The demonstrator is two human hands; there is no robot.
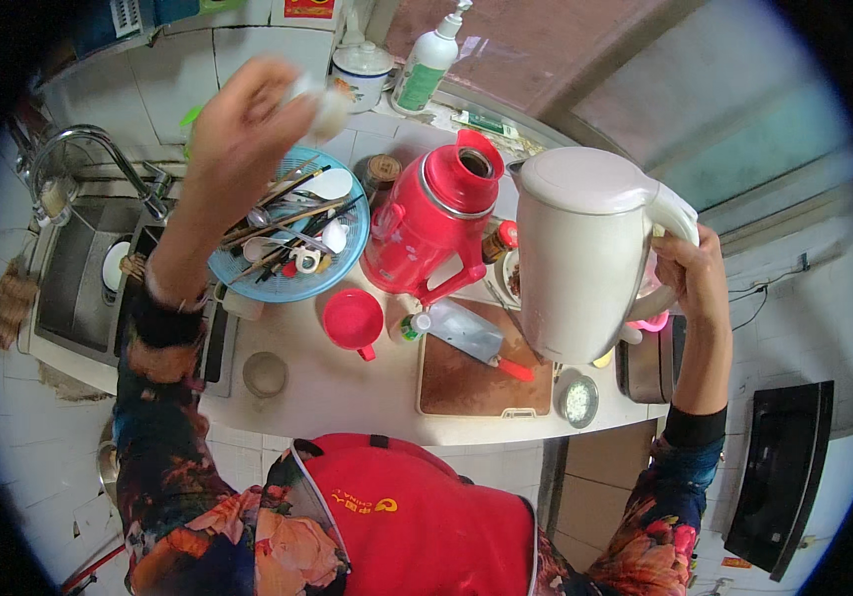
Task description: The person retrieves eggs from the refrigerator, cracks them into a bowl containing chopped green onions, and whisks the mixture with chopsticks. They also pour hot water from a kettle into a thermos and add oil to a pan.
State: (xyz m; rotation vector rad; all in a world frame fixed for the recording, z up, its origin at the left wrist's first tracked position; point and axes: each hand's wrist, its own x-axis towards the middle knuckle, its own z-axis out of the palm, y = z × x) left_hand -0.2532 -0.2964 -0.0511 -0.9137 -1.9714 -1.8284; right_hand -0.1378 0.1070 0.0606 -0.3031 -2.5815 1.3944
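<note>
My right hand grips the handle of a white electric kettle, raised over the right part of the counter. The kettle's lid is closed and its spout faces left, towards a red thermos flask. The flask stands with its mouth uncovered. High on the left, my left hand pinches a small whitish object, blurred and shaped like a stopper. Below that hand sits a blue plastic basket of spoons and chopsticks. A red plastic cup rests in front of the flask.
A brown cutting board carries a cleaver with a red handle. Right of it stand a small bowl and a dark box. The sink and tap are left; a pump bottle stands behind.
</note>
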